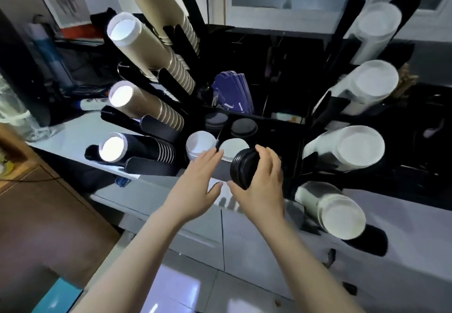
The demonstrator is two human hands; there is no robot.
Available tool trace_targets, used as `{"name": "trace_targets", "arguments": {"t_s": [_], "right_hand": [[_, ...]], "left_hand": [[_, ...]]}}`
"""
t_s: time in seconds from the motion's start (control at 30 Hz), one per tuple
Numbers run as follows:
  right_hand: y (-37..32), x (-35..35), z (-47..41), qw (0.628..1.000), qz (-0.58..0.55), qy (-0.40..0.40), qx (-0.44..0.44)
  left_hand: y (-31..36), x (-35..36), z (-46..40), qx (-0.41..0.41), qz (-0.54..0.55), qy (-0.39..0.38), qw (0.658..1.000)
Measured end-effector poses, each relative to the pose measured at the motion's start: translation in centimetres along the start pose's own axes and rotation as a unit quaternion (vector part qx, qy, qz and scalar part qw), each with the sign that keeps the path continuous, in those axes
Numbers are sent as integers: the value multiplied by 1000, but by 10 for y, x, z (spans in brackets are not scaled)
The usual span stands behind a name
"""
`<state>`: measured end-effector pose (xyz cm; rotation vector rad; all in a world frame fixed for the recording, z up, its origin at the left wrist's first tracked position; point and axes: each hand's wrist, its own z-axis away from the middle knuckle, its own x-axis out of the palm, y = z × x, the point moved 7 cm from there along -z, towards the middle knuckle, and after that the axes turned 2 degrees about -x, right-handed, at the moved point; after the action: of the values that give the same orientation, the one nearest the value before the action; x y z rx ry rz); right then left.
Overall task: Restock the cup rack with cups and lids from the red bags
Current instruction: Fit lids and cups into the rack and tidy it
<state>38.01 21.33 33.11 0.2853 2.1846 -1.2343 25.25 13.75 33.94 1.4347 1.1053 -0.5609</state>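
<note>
Stack of black lids (244,171), ribbed round plastic, tilted on its side, sits in front of the rack's (288,126) lower centre compartments. Right hand (263,185) grips it, fingers curled over the top edge, thumb under the bottom rim. Left hand (199,182) is beside it, fingers straight and together, holding nothing, fingertips just short of the white lid stack (233,147).

Lid compartments right behind: white lids front, a second white stack (199,142) to the left, black lid stacks (243,126) behind them. A thin black divider stands between the white stacks, close to the left fingertips. Purple cardboard sleeves (232,93) stand upright further back.

Left arms of the rack hold nested paper cups lying angled: three kraft-brown ribbed stacks (146,43), one black ribbed stack (141,147) lowest. Right arms hold four white stacks (354,151), ends facing the camera; cups or lids, can't tell.

Rack is matte black and sits on a pale glossy counter (403,212). White cabinet doors (244,234) below, glossy tile floor (183,288), brown wood surface (36,215) at left.
</note>
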Motion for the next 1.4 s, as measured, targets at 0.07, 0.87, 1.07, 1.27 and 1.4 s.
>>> {"name": "trace_targets", "arguments": {"t_s": [0.07, 0.87, 1.07, 1.27, 1.4], "right_hand": [[13, -7, -4, 999, 3, 45, 24], [49, -4, -53, 950, 263, 51, 160], [50, 2, -75, 904, 401, -5, 148], [64, 14, -80, 886, 421, -83, 176], [71, 26, -73, 859, 448, -167, 182]], "left_hand": [[-4, 15, -15, 8, -3, -20, 1000], [-32, 85, -99, 158, -209, -102, 960], [-33, 87, -101, 168, -200, -119, 958], [-33, 86, -101, 177, -183, -127, 959], [-34, 85, -102, 183, -178, -129, 958]]}}
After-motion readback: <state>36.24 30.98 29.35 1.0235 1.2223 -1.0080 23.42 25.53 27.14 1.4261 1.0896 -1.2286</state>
